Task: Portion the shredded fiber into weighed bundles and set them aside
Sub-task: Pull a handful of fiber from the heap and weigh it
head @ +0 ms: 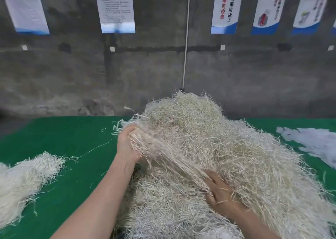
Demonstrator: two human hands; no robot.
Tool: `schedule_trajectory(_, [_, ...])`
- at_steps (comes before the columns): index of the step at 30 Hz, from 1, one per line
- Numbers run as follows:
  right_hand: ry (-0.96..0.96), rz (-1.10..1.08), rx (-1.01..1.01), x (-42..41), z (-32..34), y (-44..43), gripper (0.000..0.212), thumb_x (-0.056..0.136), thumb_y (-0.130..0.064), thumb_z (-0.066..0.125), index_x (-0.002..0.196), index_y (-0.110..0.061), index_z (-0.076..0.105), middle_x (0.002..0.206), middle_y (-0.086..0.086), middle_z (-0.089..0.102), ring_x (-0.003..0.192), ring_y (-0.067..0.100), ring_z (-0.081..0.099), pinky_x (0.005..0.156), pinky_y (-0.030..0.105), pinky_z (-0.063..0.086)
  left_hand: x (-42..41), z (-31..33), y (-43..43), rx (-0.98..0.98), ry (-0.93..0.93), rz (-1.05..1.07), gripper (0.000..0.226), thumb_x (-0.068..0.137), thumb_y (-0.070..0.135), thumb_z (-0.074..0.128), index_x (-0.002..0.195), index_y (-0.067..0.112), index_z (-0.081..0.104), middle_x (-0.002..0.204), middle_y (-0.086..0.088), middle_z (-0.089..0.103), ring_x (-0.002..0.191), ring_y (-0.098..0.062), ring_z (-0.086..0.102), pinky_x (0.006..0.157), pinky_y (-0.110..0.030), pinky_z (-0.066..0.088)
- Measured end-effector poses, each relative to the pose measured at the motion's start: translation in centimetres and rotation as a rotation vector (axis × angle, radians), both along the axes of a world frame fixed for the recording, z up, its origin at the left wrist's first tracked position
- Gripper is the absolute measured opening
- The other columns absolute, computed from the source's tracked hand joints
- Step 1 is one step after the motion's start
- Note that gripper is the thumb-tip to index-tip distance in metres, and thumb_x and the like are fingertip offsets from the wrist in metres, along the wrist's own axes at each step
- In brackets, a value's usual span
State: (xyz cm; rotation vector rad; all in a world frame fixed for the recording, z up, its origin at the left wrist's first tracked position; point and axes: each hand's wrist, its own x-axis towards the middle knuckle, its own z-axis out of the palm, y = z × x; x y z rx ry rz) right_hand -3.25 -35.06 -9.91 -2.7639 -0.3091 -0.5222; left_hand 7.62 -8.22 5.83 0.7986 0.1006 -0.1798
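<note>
My left hand [126, 144] clamps a hank [163, 151] pulled taut from the fiber pile [209, 126] on the green table [63, 138]. My right hand [221, 193] lies half-buried at the hank's other end, perhaps steadying it; I cannot tell its grip.

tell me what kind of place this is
Likely a small factory workshop: printed notice banners hang on a bare concrete wall, and a big heap of shredded fiber lies on a green-covered worktable.

I'm in a factory workshop: bulk shredded fiber [200, 138] heaped on my green-covered table [63, 138], a bare concrete wall [54, 75] behind it hung with slogan posters [225, 7].
</note>
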Motion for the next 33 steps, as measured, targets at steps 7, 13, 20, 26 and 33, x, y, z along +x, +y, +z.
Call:
schedule_trajectory(7, [0.313,-0.224,0.185,0.3,2.3,2.2,0.080,0.087,-0.043,0.056,0.149,-0.034,0.005,0.145,-0.022,-0.001,0.141,0.011,0.005,0.103,0.027,-0.001,-0.6,1.6,1.4,0.258,-0.111,-0.018,0.098,0.036,0.034,0.080,0.128,0.014,0.052,0.143,-0.014,0.043,0.132,-0.035,0.039,0.106,-0.060,0.031])
schedule_trajectory(13, [0.013,-0.201,0.328,2.3,5.8,6.1,0.099,0.058,-0.017,0.071,0.134,-0.045,0.014,0.114,-0.032,0.023,0.116,-0.004,0.025,0.102,0.026,0.027,-1.8,1.5,-0.7,0.379,-0.122,-0.130,0.068,0.043,0.039,0.081,0.107,0.024,0.063,0.148,-0.009,0.038,0.135,-0.036,0.034,0.107,-0.061,0.028])
schedule_trajectory(20, [0.101,-0.185,0.574,6.1,11.3,8.1,0.028,0.092,0.005,0.046,0.087,-0.019,0.059,0.077,-0.011,0.052,0.070,0.010,0.056,0.074,0.029,0.055,-3.5,2.5,-2.7,1.034,-0.541,-0.724,0.088,0.050,0.046,0.082,0.129,0.037,0.043,0.134,0.018,0.036,0.118,0.004,0.044,0.103,-0.021,0.034])
schedule_trajectory(26, [-0.054,-0.226,0.487,6.3,12.9,6.7,0.042,0.077,0.016,0.048,0.078,-0.026,0.050,0.077,-0.018,0.050,0.064,0.010,0.054,0.048,0.010,0.038,-2.8,-1.5,-3.2,1.921,-0.659,-0.744,0.057,0.073,0.032,0.073,0.124,0.033,0.049,0.098,0.008,0.061,0.069,0.002,0.058,0.057,-0.014,0.050])
schedule_trajectory(33, [0.151,-0.201,0.091,4.2,9.1,5.4,0.017,0.096,-0.013,0.044,0.108,-0.007,0.055,0.077,-0.004,0.055,0.069,0.012,0.060,0.068,0.020,0.054,0.5,1.6,-2.8,1.632,-0.610,0.400,0.024,0.069,0.000,0.072,0.055,0.005,0.055,0.056,-0.002,0.056,0.047,-0.012,0.050,0.036,-0.021,0.037])
